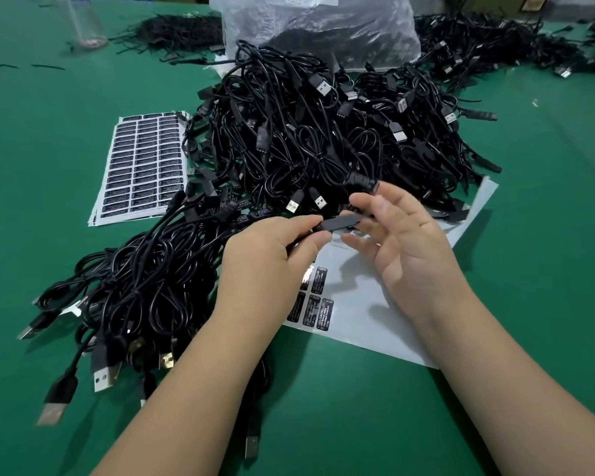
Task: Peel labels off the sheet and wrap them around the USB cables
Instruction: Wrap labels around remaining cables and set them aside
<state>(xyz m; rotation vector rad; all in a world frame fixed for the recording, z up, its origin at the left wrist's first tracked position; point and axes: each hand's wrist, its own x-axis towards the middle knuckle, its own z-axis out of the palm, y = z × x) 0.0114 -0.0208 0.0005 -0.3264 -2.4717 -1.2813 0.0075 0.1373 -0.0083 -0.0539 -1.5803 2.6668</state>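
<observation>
Two bare forearms reach up from the bottom of the frame over a green counter (529, 166). At centre, the left hand (272, 249) pinches a small flat black block on a cable (340, 223) between thumb and forefinger. Just right of it, the right hand (402, 242) is spread, palm turned toward the left hand, fingers loosely fanned; its fingertips are close to the far end of the block, though I cannot tell whether they touch it.

Under both hands lies a mostly stripped label sheet (375, 304), pale and glossy, with a few black labels (318, 304) left near its lower left edge.

At lower left sits a bundle of cables (134, 286), silver plugs pointing toward the frame's bottom left corner. A larger heap of cables (306, 132) fills the centre, overlapping the top of the stripped sheet. Left of that heap lies a full label sheet (141, 166), its rows of black labels intact.

At top centre stands a clear plastic bag (316, 25) holding more dark cables. A clear bottle (83, 22) stands blurred at upper left.
</observation>
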